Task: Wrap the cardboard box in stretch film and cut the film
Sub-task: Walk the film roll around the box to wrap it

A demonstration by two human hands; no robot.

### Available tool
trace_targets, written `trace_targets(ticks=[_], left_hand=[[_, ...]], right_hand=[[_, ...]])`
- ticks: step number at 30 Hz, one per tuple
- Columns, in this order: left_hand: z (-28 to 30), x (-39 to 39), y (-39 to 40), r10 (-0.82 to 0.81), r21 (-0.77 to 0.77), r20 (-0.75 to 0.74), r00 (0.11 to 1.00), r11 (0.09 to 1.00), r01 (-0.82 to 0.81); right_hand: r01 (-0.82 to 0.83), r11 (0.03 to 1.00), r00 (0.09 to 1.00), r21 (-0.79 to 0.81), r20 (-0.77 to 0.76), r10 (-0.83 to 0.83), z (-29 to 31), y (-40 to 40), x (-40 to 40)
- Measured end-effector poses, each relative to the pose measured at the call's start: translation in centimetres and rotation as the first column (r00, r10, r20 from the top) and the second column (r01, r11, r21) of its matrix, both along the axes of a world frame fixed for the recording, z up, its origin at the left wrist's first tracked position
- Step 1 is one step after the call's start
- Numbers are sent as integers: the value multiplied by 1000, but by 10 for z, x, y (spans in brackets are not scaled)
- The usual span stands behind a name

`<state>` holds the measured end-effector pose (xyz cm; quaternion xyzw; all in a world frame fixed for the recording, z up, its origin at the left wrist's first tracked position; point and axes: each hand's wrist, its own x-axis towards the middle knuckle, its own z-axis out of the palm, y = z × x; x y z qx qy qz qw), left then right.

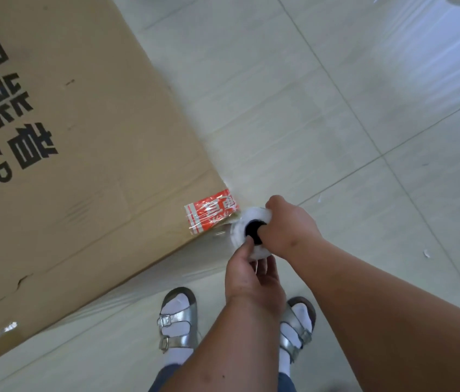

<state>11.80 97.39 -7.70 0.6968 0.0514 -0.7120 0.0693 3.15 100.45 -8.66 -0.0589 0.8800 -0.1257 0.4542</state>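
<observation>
White stretch-film roll [247,233] at cardboard box [62,154] corner, both hands' fingers [247,246] gripping it

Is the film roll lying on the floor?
No, both the left hand and right hand hold the film roll upright at the box corner.

The scene is evenly bright, with soft, diffuse light and only faint shadows under the sandals [177,321]. A broad pale sheen lies on the tiled floor [393,89] toward the upper right, where the tiles wash out. Small glints show on the stretch film [4,329] at the cardboard box [62,171] edge. The whole frame is slightly soft, and wide-angle bending curves the grout lines near the edges.
</observation>
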Motion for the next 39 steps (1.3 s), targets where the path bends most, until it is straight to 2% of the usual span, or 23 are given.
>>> trace_targets(ticks=[2, 4, 6, 8, 11, 14, 18, 21, 23, 25, 27, 28, 29, 30, 31, 34, 36, 38, 39], left_hand=[[1, -6, 5, 23, -11, 2, 1000, 1000, -23], [-1, -14, 11, 17, 18, -12, 1000, 1000, -17], [-1, -24, 16, -14, 35, -41, 999, 999, 15], [-3, -33, 21, -70, 8, -20, 997, 997, 71], [-5, -47, 28, -178, -7, 62, 982, 984, 179], [-6, -54, 39, -214, 4, 61, 975, 977, 214], [-6, -53, 43, -154, 23, 0, 988, 988, 154], [-5, -54, 39, -59, 41, -63, 996, 997, 62], [0, -60, 37, -23, 68, -51, 998, 997, 27], [3, -61, 38, -41, 93, -34, 999, 995, 44], [8, -64, 40, -231, 71, 77, 970, 972, 226], [8, -63, 42, -422, 31, 178, 889, 905, 424], [6, -59, 43, -648, -5, 284, 707, 736, 676], [8, -54, 43, -790, -27, 407, 459, 492, 870], [10, -48, 42, -816, -70, 513, 266, 268, 961], [26, -36, 40, -764, -178, 645, -12, -166, 970], [32, -44, 40, -638, -259, 764, -93, -436, 862], [36, -71, 30, -544, -349, 838, -35, -584, 733], [37, -92, 23, -482, -337, 874, -56, -686, 645]], right_hand=[[58, 998, 998, -20, 12, -58, -1, 6, -6], [278, 960, 959, -43, 60, -275, -5, 14, -13], [536, 844, 838, -26, 135, -528, -8, 22, -21], [620, 784, 761, 46, 212, -614, -7, 28, -30], [497, 856, 801, 144, 304, -516, -1, 32, -40], [260, 947, 889, 187, 337, -311, -3, 32, -50], [-11, 998, 970, 58, 244, -4, -7, 26, -64], [-263, 965, 938, 13, 238, 253, -10, 17, -73], [-339, 940, 913, 43, 258, 318, -11, 12, -79], [-341, 937, 908, 76, 286, 307, -8, 8, -82], [-326, 939, 906, 107, 320, 278, -6, 6, -82], [-312, 943, 903, 116, 344, 256, -7, 7, -82], [-293, 950, 903, 111, 358, 237, -9, 8, -82], [-269, 957, 904, 105, 371, 213, -9, 10, -83], [-229, 969, 907, 90, 382, 179, -7, 12, -85], [-46, 998, 893, 49, 450, 19, -4, 20, -95], [-15, 998, 893, 54, 450, -11, -3, 26, -96], [-19, 998, 922, 59, 387, -6, -4, 30, -93], [14, 999, 914, 48, 405, -32, -6, 31, -93]])
